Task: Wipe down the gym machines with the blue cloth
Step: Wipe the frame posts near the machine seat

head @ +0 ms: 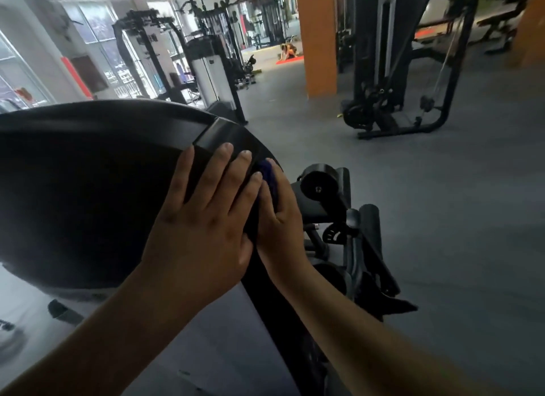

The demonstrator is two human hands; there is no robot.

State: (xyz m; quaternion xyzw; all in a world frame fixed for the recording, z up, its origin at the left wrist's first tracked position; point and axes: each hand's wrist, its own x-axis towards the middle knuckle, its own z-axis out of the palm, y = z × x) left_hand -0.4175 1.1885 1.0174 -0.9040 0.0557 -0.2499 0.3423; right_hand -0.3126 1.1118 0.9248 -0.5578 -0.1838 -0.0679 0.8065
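A gym machine with a large curved black cover [88,174] fills the left foreground. My left hand [203,221] lies flat on the cover's right side, fingers straight and spread. My right hand [280,221] is on the cover's right edge, just beside the left, and presses the blue cloth [269,174] against that edge. Only a small dark blue bunch of the cloth shows above the right hand's fingers; the rest is hidden under the hand.
Black roller pads and levers [339,207] of the same machine stick out to the right of my hands. A cable machine [392,80] stands beyond on the grey floor, next to an orange pillar [318,39]. More machines [165,56] line the windows at left. A person kneels on a red mat [289,60] far back.
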